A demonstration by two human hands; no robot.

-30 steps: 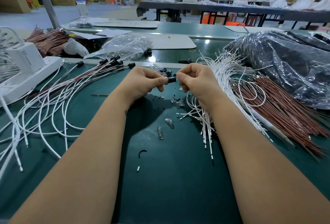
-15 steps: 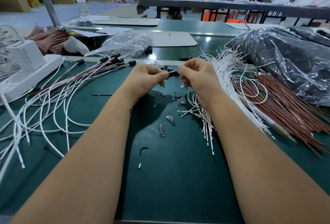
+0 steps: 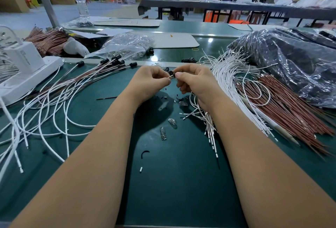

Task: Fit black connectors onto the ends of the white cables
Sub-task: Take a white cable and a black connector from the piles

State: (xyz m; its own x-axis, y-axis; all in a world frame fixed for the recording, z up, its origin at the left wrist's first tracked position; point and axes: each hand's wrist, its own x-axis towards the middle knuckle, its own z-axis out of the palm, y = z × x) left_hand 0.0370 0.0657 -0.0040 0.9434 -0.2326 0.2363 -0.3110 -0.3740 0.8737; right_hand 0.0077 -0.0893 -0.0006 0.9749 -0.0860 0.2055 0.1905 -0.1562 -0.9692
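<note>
Both hands meet above the middle of the green table (image 3: 178,182). My left hand (image 3: 151,80) pinches a thin cable end at its fingertips, and my right hand (image 3: 195,80) pinches a small black connector (image 3: 171,73) right against that end. The cable itself is mostly hidden by my fingers. A bundle of bare-ended white cables (image 3: 225,82) fans out under and beside my right wrist. To the left lie cables with black connectors on them (image 3: 112,62), their white leads (image 3: 45,104) looping over the table.
Brown-red wires (image 3: 283,107) lie on the right beside a large dark plastic bag (image 3: 291,58). A clear bag of parts (image 3: 127,45) sits at the back. A white device (image 3: 23,71) stands at the left. Small glass bulbs (image 3: 163,133) and black scraps lie between my forearms.
The camera has tilted up slightly, so both hands sit a little higher in the view. My fingers have shifted around the connector; the hands stay pressed together.
</note>
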